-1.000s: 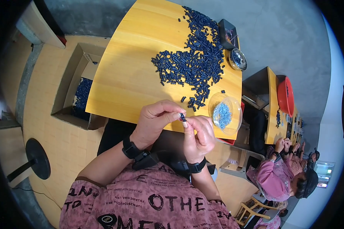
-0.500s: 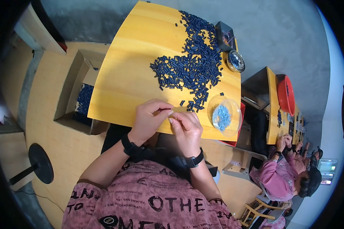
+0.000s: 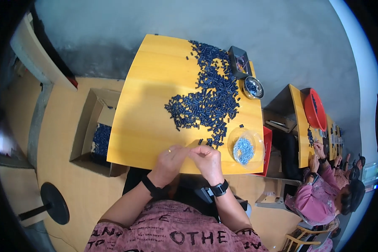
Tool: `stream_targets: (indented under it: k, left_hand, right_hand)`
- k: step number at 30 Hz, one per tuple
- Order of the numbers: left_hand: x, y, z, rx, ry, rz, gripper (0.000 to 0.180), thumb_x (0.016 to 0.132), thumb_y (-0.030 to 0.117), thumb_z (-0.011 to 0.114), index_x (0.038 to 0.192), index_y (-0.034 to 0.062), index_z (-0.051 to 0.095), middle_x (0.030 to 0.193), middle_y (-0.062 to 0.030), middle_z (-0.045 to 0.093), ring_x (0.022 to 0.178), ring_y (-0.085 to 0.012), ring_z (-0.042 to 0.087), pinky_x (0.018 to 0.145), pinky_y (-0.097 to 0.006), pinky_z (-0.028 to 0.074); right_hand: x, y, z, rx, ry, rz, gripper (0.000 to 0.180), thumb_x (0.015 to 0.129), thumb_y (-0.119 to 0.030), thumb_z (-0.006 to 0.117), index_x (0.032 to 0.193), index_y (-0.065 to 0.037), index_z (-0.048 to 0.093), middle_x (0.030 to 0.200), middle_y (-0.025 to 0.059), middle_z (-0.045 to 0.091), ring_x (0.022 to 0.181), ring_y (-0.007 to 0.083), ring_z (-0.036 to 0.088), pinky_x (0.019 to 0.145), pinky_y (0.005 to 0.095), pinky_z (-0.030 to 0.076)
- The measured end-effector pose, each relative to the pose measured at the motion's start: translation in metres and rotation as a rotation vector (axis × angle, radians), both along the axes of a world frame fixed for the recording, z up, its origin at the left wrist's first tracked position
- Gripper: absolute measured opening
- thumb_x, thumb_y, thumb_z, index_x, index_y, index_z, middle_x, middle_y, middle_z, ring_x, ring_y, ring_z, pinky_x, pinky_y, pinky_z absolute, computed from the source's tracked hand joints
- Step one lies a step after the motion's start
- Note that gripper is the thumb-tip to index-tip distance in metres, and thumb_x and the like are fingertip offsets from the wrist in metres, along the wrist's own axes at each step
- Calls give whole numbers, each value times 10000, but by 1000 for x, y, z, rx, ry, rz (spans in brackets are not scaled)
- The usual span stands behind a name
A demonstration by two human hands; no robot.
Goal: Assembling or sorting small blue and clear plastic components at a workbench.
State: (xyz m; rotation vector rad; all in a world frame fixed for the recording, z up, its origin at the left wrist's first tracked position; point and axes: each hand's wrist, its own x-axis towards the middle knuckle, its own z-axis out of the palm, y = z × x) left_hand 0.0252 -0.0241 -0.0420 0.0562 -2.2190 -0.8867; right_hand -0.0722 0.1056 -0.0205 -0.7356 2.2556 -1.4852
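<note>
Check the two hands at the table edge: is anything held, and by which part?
Cannot be told: left hand and right hand meet fingertip to fingertip, hiding whatever lies between.

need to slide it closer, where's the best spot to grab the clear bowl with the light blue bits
Probably pinch the clear bowl by its rim on the near side, coming from above. It is wide, shallow and open-topped, so the thin wall suits a thumb-and-finger pinch. It stands beside the right hand, away from the dark blue pieces.

Your left hand and right hand: close together, fingertips meeting at centre, fingers curled inward. Backs of hands face up. Black band on each wrist. Forearms bare, angled up from lower edge, converging. Whether anything is pinched: cannot tell.
</note>
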Motion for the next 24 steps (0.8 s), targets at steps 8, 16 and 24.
stream_targets:
  k: [8, 16, 24]
  left_hand:
    - [-1, -3, -4, -52, -36, -25, 205, 803, -60, 649, 996, 8, 647, 840, -117, 657, 847, -302, 685, 673, -366, 548]
    - [-4, -3, -11, -54, -69, -21, 180, 804, -41, 648, 973, 18, 656, 829, -124, 662, 861, -301, 685, 701, -365, 553]
    - [-2, -2, -8, -27, -19, -2, 134, 819, -19, 649, 946, 23, 646, 874, -133, 669, 867, -328, 662, 764, -394, 539]
  right_hand:
    - [-12, -8, 0, 139, -144, 44, 44, 810, -40, 757, 818, -23, 717, 742, 80, 711, 639, 138, 636, 623, 279, 515]
    - [-15, -16, 11, 334, 103, 102, 76, 779, -90, 761, 795, -40, 707, 737, 160, 691, 676, 290, 689, 638, 363, 533]
    - [-15, -8, -3, 231, 178, 129, 89, 821, -119, 758, 822, -37, 723, 734, 117, 705, 654, 228, 675, 622, 331, 518]
